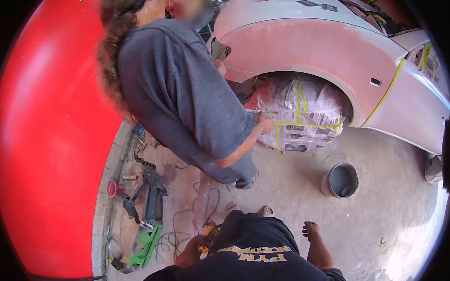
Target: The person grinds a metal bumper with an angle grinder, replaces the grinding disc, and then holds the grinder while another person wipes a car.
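Note:
My left hand [195,246] is closed around a yellow and black power tool [210,236] low beside my left leg; its working end is hard to make out. On the other side, my right hand [310,229] hangs over the concrete floor with its fingers loosely curled and slightly apart, nothing visible in it. Ahead stands a car with a pinkish-white sanded fender [307,49]. Its wheel is wrapped in newspaper [297,135] with yellow tape. A co-worker in grey leans toward the fender, one hand [264,124] gripping a thin, flat tool.
A dark bucket [339,180] stands on the floor ahead. Cables [174,238] trail at left near a green and black floor jack [146,244]. A red cup [115,188] sits by the kerb, beside a large red surface [51,134]. The co-worker [182,89] occupies the left front.

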Available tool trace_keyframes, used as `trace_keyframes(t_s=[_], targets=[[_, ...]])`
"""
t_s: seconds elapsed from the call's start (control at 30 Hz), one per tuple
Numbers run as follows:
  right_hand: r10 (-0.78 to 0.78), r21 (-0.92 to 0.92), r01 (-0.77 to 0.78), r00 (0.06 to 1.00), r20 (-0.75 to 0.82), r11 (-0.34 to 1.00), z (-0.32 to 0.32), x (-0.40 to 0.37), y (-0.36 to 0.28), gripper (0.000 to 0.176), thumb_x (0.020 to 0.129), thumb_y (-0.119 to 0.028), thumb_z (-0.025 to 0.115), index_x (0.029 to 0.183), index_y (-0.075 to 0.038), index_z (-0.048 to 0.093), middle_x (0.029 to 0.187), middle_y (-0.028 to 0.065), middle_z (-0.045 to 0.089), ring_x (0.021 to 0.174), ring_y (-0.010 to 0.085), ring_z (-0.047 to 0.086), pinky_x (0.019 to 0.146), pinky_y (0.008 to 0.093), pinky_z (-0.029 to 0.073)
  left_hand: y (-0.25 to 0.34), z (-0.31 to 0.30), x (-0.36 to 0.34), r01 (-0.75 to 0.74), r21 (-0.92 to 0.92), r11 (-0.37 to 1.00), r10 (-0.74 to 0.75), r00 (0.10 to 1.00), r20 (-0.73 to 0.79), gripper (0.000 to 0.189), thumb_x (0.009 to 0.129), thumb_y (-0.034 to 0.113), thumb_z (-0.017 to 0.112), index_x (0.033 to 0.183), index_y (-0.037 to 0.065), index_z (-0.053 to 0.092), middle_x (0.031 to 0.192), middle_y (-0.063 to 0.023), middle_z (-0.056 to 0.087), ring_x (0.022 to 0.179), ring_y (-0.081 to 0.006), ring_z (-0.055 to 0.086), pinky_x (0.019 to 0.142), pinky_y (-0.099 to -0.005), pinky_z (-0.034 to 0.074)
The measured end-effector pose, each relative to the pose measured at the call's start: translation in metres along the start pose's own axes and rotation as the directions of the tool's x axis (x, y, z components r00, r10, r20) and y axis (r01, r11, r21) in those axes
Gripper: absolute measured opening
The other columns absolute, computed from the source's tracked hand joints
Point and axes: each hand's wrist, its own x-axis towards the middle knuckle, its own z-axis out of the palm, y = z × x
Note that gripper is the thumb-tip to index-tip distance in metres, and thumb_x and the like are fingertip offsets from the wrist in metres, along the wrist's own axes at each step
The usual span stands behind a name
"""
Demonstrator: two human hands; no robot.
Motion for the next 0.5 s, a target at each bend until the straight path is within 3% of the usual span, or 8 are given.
trace_keyframes(t_s=[0.03, 0.13, 0.23, 0.5], targets=[[0.016, -0.009, -0.016, 1.0, -0.003, 1.0, 0.0, 0.0, 0.003, 0.044, 0.093, -0.03, 0.057, 0.13, -0.008, 0.054, 0.108, 0.013, 0.065, 0.084, 0.0259, 0.064, 0.07, 0.0412, 0.052, -0.001, -0.001, 0.003, 0.005, 0.026, 1.0, -0.004, 1.0, -0.023, 0.03, 0.078, 0.035, 0.078, 0.087, 0.007, 0.07, 0.076, -0.007, 0.066, 0.056, -0.0193, 0.062, 0.051, -0.0349, 0.047], [0.044, -0.025, -0.044, 0.999, -0.003, 0.999, 0.001, 0.0, 0.007, 0.043, 0.092, -0.03, 0.057, 0.13, -0.009, 0.054, 0.108, 0.013, 0.065, 0.084, 0.026, 0.064, 0.07, 0.0411, 0.052, -0.019, -0.003, 0.034, 0.194, -0.02, 0.981, -0.194, 0.981, -0.018, 0.037, 0.078, 0.038, 0.078, 0.092, 0.005, 0.07, 0.079, -0.0088, 0.067, 0.059, -0.0202, 0.063, 0.053, -0.0367, 0.048], [0.038, -0.025, -0.038, 0.999, 0.0, 0.999, 0.003, 0.0, 0.006, 0.044, 0.092, -0.031, 0.057, 0.13, -0.009, 0.055, 0.109, 0.0132, 0.065, 0.084, 0.0261, 0.064, 0.07, 0.0413, 0.052, -0.029, -0.009, 0.046, 0.261, -0.029, 0.965, -0.262, 0.965, -0.014, 0.041, 0.077, 0.04, 0.078, 0.094, 0.004, 0.068, 0.078, -0.0085, 0.066, 0.06, -0.02, 0.063, 0.054, -0.0371, 0.049], [-0.035, 0.005, 0.035, 0.999, 0.016, 0.999, 0.009, 0.001, -0.013, 0.045, 0.091, -0.031, 0.058, 0.13, -0.007, 0.054, 0.109, 0.0131, 0.065, 0.084, 0.026, 0.065, 0.07, 0.0411, 0.052, -0.021, -0.015, 0.039, 0.256, -0.083, 0.963, -0.256, 0.967, 0.013, 0.044, 0.076, 0.042, 0.079, 0.094, 0.004, 0.067, 0.076, -0.0071, 0.064, 0.058, -0.0198, 0.061, 0.054, -0.0369, 0.049]])
